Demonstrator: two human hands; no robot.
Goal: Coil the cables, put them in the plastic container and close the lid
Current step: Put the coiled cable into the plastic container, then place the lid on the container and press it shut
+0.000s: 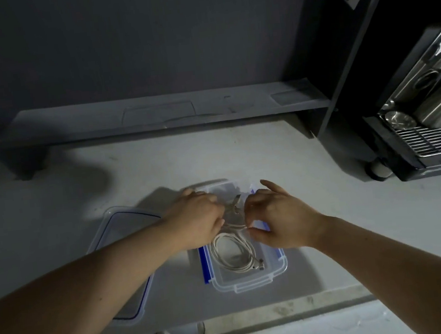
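Observation:
A clear plastic container (278, 271) with blue side clips stands open on the white counter. A coiled white cable (233, 253) lies inside it, its plug end toward the near right corner. My left hand (197, 219) and my right hand (277, 216) hover over the far half of the container, both pinching the cable where it rises out of the coil. A short cable end with a plug (235, 202) sticks up between the hands. The container's lid (115, 222), clear with a blue seal line, lies flat to the left, partly under my left forearm.
A dark low shelf (164, 118) runs along the wall behind the counter. A black coffee machine (412, 123) with a metal drip grate stands at the right. The counter's front edge (285, 307) is close to me, with shoes on the floor below.

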